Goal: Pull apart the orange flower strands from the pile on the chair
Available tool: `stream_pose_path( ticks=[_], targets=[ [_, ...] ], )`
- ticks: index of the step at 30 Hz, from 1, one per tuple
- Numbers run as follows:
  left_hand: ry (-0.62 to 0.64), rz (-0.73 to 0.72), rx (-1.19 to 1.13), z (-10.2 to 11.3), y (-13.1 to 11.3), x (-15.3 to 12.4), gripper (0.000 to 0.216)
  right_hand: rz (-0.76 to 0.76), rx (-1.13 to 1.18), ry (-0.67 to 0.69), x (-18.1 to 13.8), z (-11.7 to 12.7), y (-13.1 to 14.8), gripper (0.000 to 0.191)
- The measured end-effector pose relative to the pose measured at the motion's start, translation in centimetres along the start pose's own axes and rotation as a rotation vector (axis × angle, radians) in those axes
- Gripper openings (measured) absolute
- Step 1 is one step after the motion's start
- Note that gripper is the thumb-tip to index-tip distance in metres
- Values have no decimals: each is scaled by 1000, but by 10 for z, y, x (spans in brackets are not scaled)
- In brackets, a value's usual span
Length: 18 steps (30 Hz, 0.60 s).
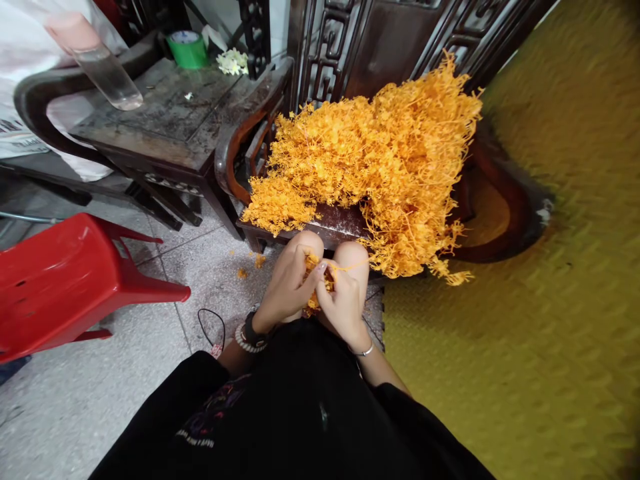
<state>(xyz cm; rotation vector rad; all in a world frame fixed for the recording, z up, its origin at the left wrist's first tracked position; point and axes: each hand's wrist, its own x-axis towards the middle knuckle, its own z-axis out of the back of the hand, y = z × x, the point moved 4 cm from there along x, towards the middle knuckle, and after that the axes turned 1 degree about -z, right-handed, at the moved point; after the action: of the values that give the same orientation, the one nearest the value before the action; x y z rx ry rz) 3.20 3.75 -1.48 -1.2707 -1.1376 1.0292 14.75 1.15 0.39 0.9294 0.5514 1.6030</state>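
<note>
My left hand [286, 287] and my right hand [344, 300] are pressed together over my knees, both with fingers closed on a small orange sprig [320, 280] of artificial flowers. A thin orange strand runs from the sprig to the right. Just beyond my knees a big heap of orange flower sprigs [370, 160] lies on the seat of a dark wooden chair [235, 143]. My left wrist wears beaded bracelets, my right a thin bangle.
A red plastic stool [65, 280] lies tipped on the tiled floor at left. A dark wooden side table [165, 120] holds a green tape roll [189, 48] and a clear bottle [107, 73]. A yellow mat [525, 333] covers the floor at right.
</note>
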Motion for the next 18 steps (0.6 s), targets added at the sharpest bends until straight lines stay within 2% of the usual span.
stream_pose_path(
  ticks=[2,4,6,8,10,12,14,16,18],
  targets=[
    [3,-78,116,2,-2,5,20,-4,33,7,3,3,-3,13],
    [73,-92,139,3,0,10,25,-42,182,53,5,5,-4,20],
    [261,6,4,1,7,13,33,-105,406,161,6,4,-5,31],
    [484,167,-225,-3,15,10,39,-178,632,298,4,-1,-5,39],
    [614,302,-480,-8,21,4,40,-261,819,414,0,-6,-6,41],
    [596,356,-709,-13,25,2,43,-311,1032,455,-1,-9,-8,47],
    [482,361,-884,-16,29,2,49,-292,1275,398,4,-6,-8,54],
    [357,389,-1004,-19,31,2,52,-249,1452,244,12,4,-9,57],
    [294,483,-1085,-22,33,0,50,-285,1466,86,19,13,-9,52]
  ],
)
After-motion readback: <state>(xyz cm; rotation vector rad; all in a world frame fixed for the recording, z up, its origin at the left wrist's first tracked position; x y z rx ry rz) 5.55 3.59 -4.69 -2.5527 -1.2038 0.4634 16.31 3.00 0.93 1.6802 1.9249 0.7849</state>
